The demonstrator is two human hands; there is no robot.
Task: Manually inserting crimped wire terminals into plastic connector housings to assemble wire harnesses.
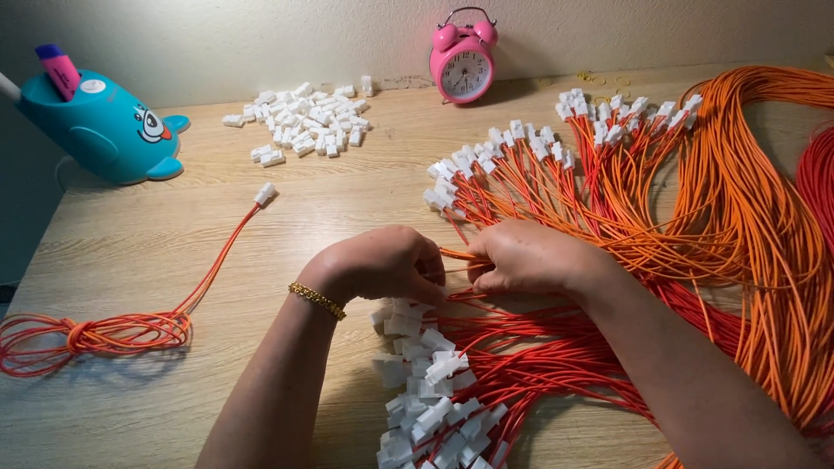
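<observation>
On the wooden table (174,226): everything is lying here.
Wire mass: orange wires (730,200) with white connectors (521,148) are fanning across the right.
Side bundle: a coiled cable (87,334) is lying left.
Loose pile: white plugs (304,122) are sitting beside a pink clock (463,56).
Hands: left hand (382,260) and right hand (526,256) are pinching one orange wire end (456,254) between closed fingers at centre.

head view | from above, close | faces down and forward over wooden table (130,252) toward wall (261,35)
</observation>
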